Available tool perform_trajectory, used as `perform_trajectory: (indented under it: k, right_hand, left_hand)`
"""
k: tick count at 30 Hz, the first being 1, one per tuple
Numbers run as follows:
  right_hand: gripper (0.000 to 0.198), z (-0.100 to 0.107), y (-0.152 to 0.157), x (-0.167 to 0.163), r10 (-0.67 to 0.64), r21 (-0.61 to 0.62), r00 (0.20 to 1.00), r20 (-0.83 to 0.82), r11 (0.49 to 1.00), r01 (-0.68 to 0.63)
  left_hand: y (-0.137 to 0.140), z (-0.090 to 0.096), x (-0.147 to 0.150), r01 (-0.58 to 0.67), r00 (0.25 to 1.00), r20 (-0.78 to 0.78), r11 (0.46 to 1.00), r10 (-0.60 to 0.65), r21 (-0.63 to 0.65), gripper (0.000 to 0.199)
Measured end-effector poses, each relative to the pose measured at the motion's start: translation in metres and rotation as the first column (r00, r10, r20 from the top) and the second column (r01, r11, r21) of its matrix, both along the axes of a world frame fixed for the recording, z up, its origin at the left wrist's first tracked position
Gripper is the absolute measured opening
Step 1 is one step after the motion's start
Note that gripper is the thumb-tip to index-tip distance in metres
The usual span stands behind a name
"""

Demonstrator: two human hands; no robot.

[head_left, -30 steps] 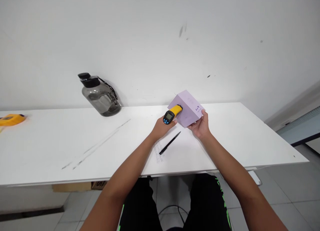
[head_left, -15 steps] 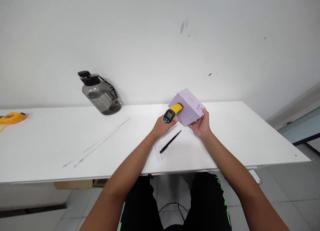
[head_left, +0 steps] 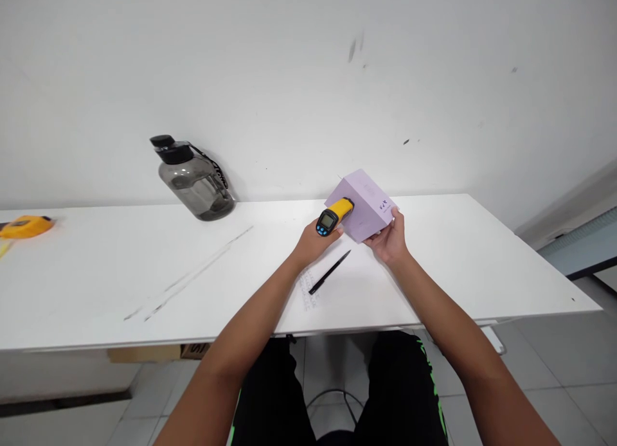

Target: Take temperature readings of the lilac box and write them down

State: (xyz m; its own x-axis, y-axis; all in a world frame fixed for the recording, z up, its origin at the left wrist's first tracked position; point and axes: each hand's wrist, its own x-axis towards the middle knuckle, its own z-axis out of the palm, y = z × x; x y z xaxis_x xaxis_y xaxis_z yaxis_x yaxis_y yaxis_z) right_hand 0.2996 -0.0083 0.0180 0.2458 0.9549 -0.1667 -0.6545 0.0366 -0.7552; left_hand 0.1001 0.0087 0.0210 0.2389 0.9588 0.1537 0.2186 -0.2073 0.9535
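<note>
My left hand (head_left: 311, 243) is closed round the grip of a yellow and black infrared thermometer (head_left: 340, 209), whose small screen and blue buttons face me. Its front end is right up against the side of a light purple box (head_left: 369, 205); whether they touch I cannot tell. The box is tilted, and my right hand (head_left: 391, 240) holds it by its lower right corner, thumb on the edge and fingers underneath. Just below the hands lies a black pen (head_left: 330, 272) on a sheet of paper (head_left: 357, 298) with handwriting along its left side.
A grey water bottle (head_left: 197, 186) with a black cap stands at the back left of the white table (head_left: 120, 259), near the wall. An orange tape measure (head_left: 26, 227) lies at the far left. Cardboard (head_left: 144, 353) shows below the table's front edge.
Both hands keep their hold on the thermometer and the box, with nearly the same pose. The whole view has shifted very slightly.
</note>
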Motion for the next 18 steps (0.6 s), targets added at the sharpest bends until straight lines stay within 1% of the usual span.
perform_trajectory:
  k: [3, 11, 18]
  right_hand:
    - [0.047, 0.0009, -0.0001, -0.0006, -0.010, -0.040, 1.000, -0.007, 0.999, 0.010]
    - [0.047, 0.0027, -0.0005, 0.0002, 0.007, -0.042, 1.000, -0.002, 0.999, -0.007]
    - [0.043, 0.0039, -0.0009, -0.0006, -0.003, -0.052, 1.000, -0.005, 0.999, 0.003]
  left_hand:
    - [0.0004, -0.0001, 0.0001, 0.010, 1.000, 0.002, 1.000, -0.010, 0.000, 0.048]
    - [-0.0016, 0.0017, 0.0007, -0.004, 1.000, -0.009, 1.000, 0.004, 0.010, 0.050]
    - [-0.0017, 0.0005, 0.0006, -0.017, 0.999, -0.032, 1.000, 0.018, 0.026, 0.051]
